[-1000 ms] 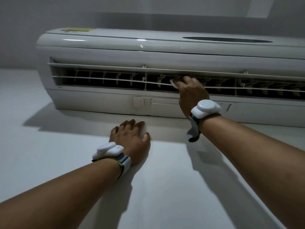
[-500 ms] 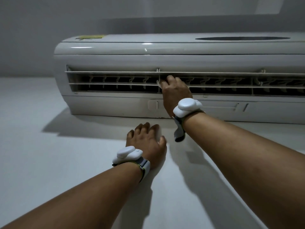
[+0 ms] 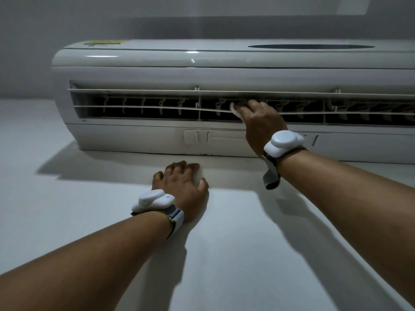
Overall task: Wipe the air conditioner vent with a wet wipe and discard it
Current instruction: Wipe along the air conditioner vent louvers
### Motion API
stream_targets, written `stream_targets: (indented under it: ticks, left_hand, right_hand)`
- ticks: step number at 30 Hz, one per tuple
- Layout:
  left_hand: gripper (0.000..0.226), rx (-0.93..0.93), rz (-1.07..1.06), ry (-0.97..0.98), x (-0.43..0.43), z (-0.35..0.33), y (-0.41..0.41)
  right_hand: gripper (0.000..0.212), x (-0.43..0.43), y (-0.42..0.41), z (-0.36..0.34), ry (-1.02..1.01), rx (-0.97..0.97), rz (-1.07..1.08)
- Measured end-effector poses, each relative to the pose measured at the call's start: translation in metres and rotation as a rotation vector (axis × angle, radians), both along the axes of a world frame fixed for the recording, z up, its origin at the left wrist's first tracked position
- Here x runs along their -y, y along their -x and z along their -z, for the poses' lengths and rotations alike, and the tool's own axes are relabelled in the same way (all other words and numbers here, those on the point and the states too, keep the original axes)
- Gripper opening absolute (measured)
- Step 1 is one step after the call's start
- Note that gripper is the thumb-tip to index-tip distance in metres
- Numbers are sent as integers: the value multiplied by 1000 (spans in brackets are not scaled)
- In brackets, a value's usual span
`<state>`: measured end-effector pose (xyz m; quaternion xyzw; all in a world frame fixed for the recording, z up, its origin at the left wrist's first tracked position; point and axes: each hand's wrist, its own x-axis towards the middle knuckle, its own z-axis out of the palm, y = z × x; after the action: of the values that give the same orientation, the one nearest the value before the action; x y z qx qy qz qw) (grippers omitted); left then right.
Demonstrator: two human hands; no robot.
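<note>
A smooth, matte pale wall (image 3: 67, 209) carries a long, glossy white plastic air conditioner (image 3: 157, 70) with rounded corners, just beyond both hands. Its vent (image 3: 143, 108) is a dark slot crossed by a thin horizontal slat (image 3: 134, 107) with small dusty fins behind. The left hand (image 3: 182, 187) lies flat and spread on the wall below the unit. The right hand (image 3: 260, 122) is curled around a crumpled white wet wipe (image 3: 233, 108), pressing it on the slat. The slat looks bowed there; harder pressure could snap or unseat it, or snag the wipe on the fins.
</note>
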<state>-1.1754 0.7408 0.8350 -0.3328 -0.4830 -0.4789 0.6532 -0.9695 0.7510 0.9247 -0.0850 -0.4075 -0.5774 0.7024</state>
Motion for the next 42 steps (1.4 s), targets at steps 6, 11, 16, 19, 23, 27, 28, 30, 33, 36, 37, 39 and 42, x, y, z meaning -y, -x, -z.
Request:
stream_targets:
  ticks: [6,11,16,19,23,27,28,30,33,36,37,39,42]
  left_hand:
    - [40,104,-40,-2,-1,-4,-24]
    - [43,108,-97,-1,-2,-5,-26]
    - [45,108,-88,-5,-2,-5,-23]
    - [47,109,-92,4,-3,-4,-22]
    - [47,95,-77,15,-1,-2,-22]
    - [54,76,-23,-18,1,9,-17]
    - [57,77,-8,-17,1,12,-18]
    - [60,70,-1,-6,3,14,-17]
    - [54,63,-11,4,4,13,-15]
    - [51,63,10,15,1,12,-10]
    - [51,62,16,19,1,11,-9]
    - [51,58,18,10,0,10,-9]
    - [50,54,26,8,0,10,-9]
  right_hand:
    - [38,-13,-29,1,3,-19,-9]
    - [44,-26,-58,3,21,-32,14]
    - [46,-39,-87,5,57,-51,11]
    - [42,-43,-99,5,84,-78,31]
    - [37,-50,-108,6,114,-185,82]
    - [38,-48,-98,8,144,-239,-23]
    - [37,-46,-94,9,164,-245,-52]
    - [37,-40,-83,8,187,-242,-82]
    - [39,-30,-64,10,178,-210,-96]
    - [39,-17,-39,10,152,-152,-110]
    - [39,-12,-30,9,148,-130,-115]
    - [39,-3,-13,7,145,-90,-139]
    - [39,10,11,6,146,-65,-153]
